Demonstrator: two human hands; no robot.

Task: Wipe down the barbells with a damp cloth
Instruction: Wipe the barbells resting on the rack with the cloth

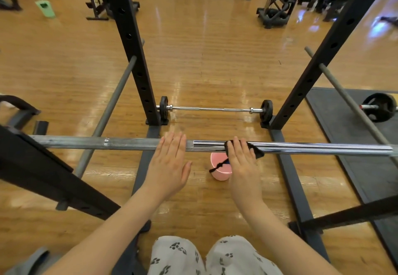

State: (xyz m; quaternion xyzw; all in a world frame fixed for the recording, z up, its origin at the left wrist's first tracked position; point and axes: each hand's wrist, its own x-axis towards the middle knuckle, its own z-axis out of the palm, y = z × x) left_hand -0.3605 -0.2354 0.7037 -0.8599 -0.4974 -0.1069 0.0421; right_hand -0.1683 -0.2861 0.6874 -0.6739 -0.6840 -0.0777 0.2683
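Knees at bottom center, and above them I've got the left hand (170, 162) flat with straight fingers steadying the bar (133, 143) mid-frame, while the right hand (242, 160) presses the cloth (257, 152) onto its shiny stretch, bucket (219, 170) below for re-wetting.

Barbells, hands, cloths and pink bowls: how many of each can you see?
Barbells: 3, the big bar under the hands, the small one on the floor, and one partly in view at right
Hands: 2, left and right
Cloths: 1, black cloth
Pink bowls: 1, bowl
Total: 7
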